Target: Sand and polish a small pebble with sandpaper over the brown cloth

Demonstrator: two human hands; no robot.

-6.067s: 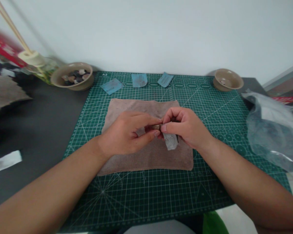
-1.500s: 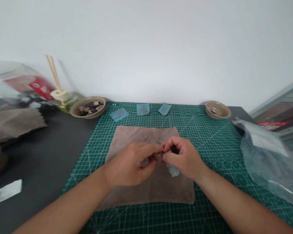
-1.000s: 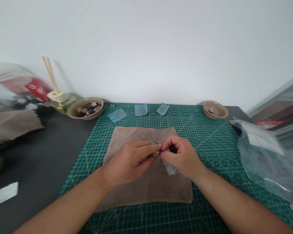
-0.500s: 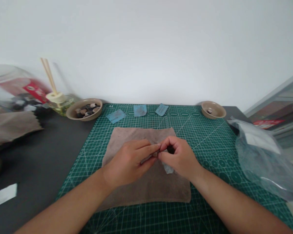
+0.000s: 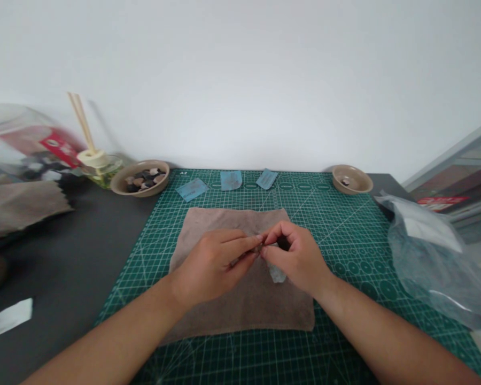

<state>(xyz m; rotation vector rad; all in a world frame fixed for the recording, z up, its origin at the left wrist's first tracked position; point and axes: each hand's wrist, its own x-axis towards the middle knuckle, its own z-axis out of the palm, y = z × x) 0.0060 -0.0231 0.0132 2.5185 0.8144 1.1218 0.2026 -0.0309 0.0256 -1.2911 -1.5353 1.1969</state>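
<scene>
Over the brown cloth (image 5: pixel 232 315), my two hands meet with their fingertips pressed together. My left hand (image 5: pixel 214 262) is closed, its fingers pinching something small that is mostly hidden. My right hand (image 5: pixel 299 256) is closed in a pinch, thumb and forefinger touching the left fingertips. A crumpled, pale bluish scrap (image 5: pixel 278 274) sticks out beneath the right hand and seems to be held in its fingers. The cloth lies spread on a green cutting mat (image 5: pixel 232 358).
Three blue printed paper pieces (image 5: pixel 231 181) lie along the mat's back. A bowl of stones (image 5: pixel 140 179) stands back left, beside a reed diffuser (image 5: pixel 98 166). Back right is a bowl (image 5: pixel 351 180) with a small stone; a clear plastic bag (image 5: pixel 436 262) lies right. Another brown cloth (image 5: pixel 20 206) lies left.
The fingertips have shifted slightly against each other, and a little more of the pale scrap shows beneath my right hand. The whole view has moved a few pixels.
</scene>
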